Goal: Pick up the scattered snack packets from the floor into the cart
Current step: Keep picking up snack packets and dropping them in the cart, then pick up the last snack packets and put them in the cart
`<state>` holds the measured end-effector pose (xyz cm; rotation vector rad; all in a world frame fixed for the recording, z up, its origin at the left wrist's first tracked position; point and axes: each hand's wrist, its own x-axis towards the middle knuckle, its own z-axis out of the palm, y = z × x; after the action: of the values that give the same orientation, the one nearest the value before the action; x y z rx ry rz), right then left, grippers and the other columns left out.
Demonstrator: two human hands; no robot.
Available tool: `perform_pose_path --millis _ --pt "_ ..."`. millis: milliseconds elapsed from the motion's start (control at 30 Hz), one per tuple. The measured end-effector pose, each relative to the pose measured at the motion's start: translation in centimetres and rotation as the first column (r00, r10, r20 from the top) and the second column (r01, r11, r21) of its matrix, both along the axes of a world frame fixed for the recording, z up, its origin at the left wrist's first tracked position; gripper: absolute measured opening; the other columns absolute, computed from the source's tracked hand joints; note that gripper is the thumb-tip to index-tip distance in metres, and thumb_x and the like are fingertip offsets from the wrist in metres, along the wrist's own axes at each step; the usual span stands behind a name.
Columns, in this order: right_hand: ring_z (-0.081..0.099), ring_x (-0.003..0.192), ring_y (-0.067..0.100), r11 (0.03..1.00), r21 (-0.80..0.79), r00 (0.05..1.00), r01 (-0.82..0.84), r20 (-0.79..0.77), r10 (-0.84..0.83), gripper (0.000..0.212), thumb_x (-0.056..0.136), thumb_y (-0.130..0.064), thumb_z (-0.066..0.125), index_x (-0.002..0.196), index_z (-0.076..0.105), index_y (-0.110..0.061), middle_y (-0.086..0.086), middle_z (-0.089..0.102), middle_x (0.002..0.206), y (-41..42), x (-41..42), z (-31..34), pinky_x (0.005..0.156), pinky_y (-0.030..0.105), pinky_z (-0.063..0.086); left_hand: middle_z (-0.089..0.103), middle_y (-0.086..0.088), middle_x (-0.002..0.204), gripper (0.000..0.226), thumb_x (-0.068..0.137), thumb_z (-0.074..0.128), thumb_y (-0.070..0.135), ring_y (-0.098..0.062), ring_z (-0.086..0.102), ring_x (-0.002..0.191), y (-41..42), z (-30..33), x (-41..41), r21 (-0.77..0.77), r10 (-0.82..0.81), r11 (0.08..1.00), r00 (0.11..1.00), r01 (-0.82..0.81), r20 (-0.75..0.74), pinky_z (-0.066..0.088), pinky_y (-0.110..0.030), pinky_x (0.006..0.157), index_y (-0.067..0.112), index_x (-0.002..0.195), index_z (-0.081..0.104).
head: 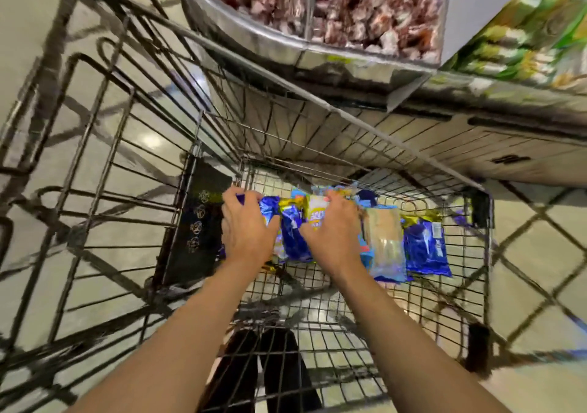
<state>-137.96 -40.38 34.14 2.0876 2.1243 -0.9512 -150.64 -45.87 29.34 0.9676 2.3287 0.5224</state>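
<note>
We see the snack packets [317,231] lying in a row on the wire floor of the cart [413,301]: glossy blue and gold wrappers, one pale. The left hand [246,227] and right hand [333,236] press down on them, fingers curled, apparently gripping packets; blur hinders certainty.

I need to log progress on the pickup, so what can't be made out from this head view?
- Packets under the left hand and right hand: the hands hide them, so no count.
- Print on the snack packets: blurred.
- Floor around the cart: crossed by wire and cut off, so leftover packets cannot be told.
</note>
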Motion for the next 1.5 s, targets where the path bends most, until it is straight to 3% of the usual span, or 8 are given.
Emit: perform_pose_path --millis 300,467,733,900,1033,1200,1333,1500 --pt "0.029 0.132 0.027 0.998 0.065 1.0 -0.017 0.015 0.016 0.088 0.08 -0.035 0.067 0.153 0.019 -0.025 0.009 0.033 0.144 -0.9 0.5 -1.5 0.104 0.041 0.031 0.03 -0.008 0.137 0.067 0.079 0.078 0.031 -0.03 0.045 0.116 -0.1 -2.5 0.3 -0.024 0.019 1.0 0.998 -0.018 0.055 0.046 -0.043 0.094 0.013 0.134 0.044" --pt "0.025 0.136 0.025 0.997 0.065 0.998 0.038 0.038 -0.04 0.093 0.076 -0.045 0.069 0.153 0.017 -0.032 0.004 0.025 0.149 -1.5 0.2 -0.6 0.106 0.051 0.034 0.028 -0.008 0.143 0.079 0.078 0.08 0.032 -0.03 0.04 0.126 -0.1 -1.2 -0.4 -0.006 -0.008 1.0 0.993 0.009 0.116 0.044 -0.043 0.102 0.018 0.142 0.036" --pt "0.027 0.13 0.025 0.994 0.105 0.997 -0.012 0.074 0.004 0.079 0.081 -0.034 0.066 0.149 0.025 -0.029 0.003 0.023 0.147 -1.8 1.3 2.7 0.105 0.047 0.031 0.034 -0.006 0.137 0.059 0.083 0.07 0.029 -0.027 0.04 0.121 -1.3 3.6 -0.7 0.046 -0.187 0.981 0.982 0.187 -0.007 0.045 -0.044 0.099 0.017 0.135 0.045" --pt "0.034 0.131 0.03 0.951 0.195 0.931 -0.239 0.326 0.167 0.072 0.081 -0.033 0.067 0.146 0.036 -0.023 0.009 0.034 0.146 -2.3 4.4 7.9 0.106 0.046 0.032 0.033 -0.01 0.144 0.059 0.085 0.063 0.029 -0.028 0.036 0.129 -2.1 10.1 0.0 -0.042 -0.514 0.851 0.813 0.524 -0.274 0.041 -0.042 0.102 0.018 0.138 0.041" --pt "0.034 0.133 0.029 0.95 0.215 0.919 -0.228 0.368 0.138 0.065 0.083 -0.032 0.064 0.142 0.038 -0.026 0.008 0.034 0.147 -3.3 7.2 13.1 0.108 0.044 0.031 0.045 -0.011 0.134 0.055 0.075 0.068 0.023 -0.031 0.045 0.117 -1.1 16.1 2.6 -0.086 -0.63 0.752 0.675 0.653 -0.384 0.044 -0.042 0.091 0.016 0.127 0.052" --pt "0.038 0.126 0.029 0.946 0.285 0.929 -0.153 0.369 0.039 0.064 0.083 -0.035 0.067 0.139 0.042 -0.022 0.007 0.041 0.139 -4.1 12.1 19.4 0.105 0.041 0.033 0.048 -0.008 0.132 0.057 0.077 0.067 0.026 -0.03 0.05 0.112 0.2 23.0 8.0 -0.027 -0.703 0.635 0.563 0.772 -0.434 0.046 -0.041 0.085 0.018 0.132 0.052" --pt "0.049 0.116 0.029 0.92 0.376 0.919 -0.109 0.39 -0.05 0.058 0.078 -0.03 0.068 0.132 0.05 -0.022 0.007 0.052 0.127 -5.3 18.3 23.0 0.095 0.04 0.04 0.057 -0.012 0.118 0.053 0.066 0.071 0.017 -0.035 0.058 0.098 0.5 26.9 13.6 0.052 -0.711 0.551 0.501 0.833 -0.494 0.05 -0.042 0.071 0.012 0.118 0.062" --pt "0.044 0.122 0.027 0.901 0.43 0.922 -0.052 0.367 -0.122 0.057 0.083 -0.035 0.064 0.136 0.044 -0.023 0.006 0.047 0.132 -6.8 27.7 24.6 0.102 0.039 0.036 0.055 -0.009 0.119 0.054 0.07 0.069 0.023 -0.033 0.055 0.1 -0.3 28.7 23.2 0.053 -0.715 0.493 0.44 0.868 -0.543 0.049 -0.042 0.073 0.014 0.122 0.059"
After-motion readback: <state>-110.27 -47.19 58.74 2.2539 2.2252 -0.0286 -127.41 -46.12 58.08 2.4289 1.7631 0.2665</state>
